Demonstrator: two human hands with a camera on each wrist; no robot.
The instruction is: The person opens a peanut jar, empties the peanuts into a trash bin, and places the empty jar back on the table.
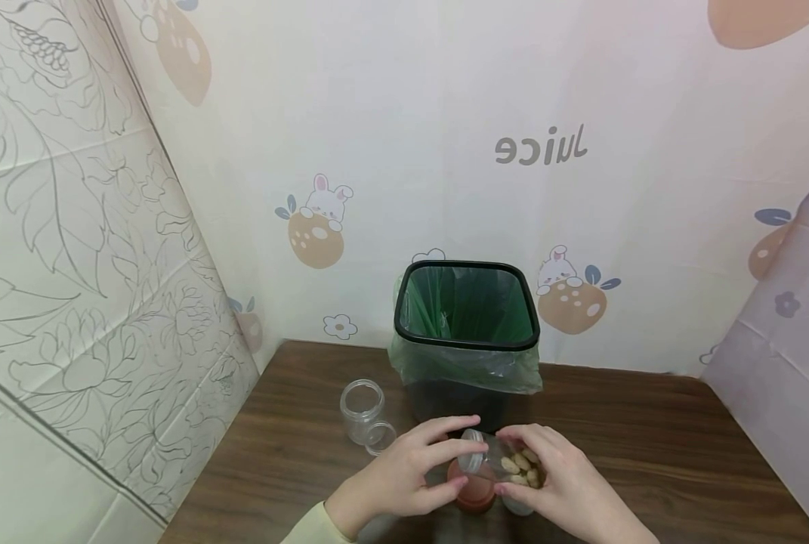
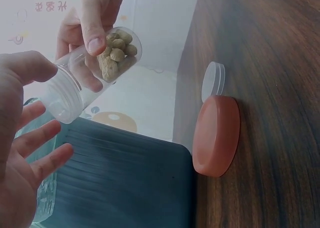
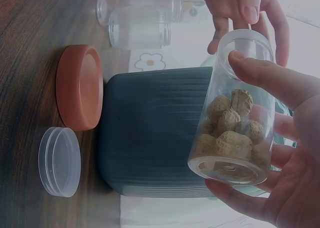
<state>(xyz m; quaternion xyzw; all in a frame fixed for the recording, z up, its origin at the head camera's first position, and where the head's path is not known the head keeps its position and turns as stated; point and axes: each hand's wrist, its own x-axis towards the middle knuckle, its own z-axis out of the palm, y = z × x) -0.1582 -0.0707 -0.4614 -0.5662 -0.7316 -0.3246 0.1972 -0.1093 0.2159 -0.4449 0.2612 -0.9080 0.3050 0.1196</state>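
My right hand [image 1: 567,483] grips a clear plastic jar [image 3: 215,93] around its lower part. Unshelled peanuts [image 3: 232,140] lie at the bottom of the jar, which is tilted with its open mouth toward my left hand [image 1: 418,468]. The left fingers are spread loosely around the mouth, with a fingertip right at the rim in the left wrist view. Below the jar, a round reddish-orange dish-like piece [image 2: 217,135] rests on the table. Next to it lies a translucent screw lid [image 3: 60,161].
A dark bin [image 2: 115,173] with a black rim [image 1: 468,345] and a green bag liner [image 1: 465,370] stands behind my hands, by the wall. Two clear jars [image 1: 362,412] stand to its left on the brown wooden table [image 1: 295,423]. Printed sheets cover the walls [image 1: 445,151].
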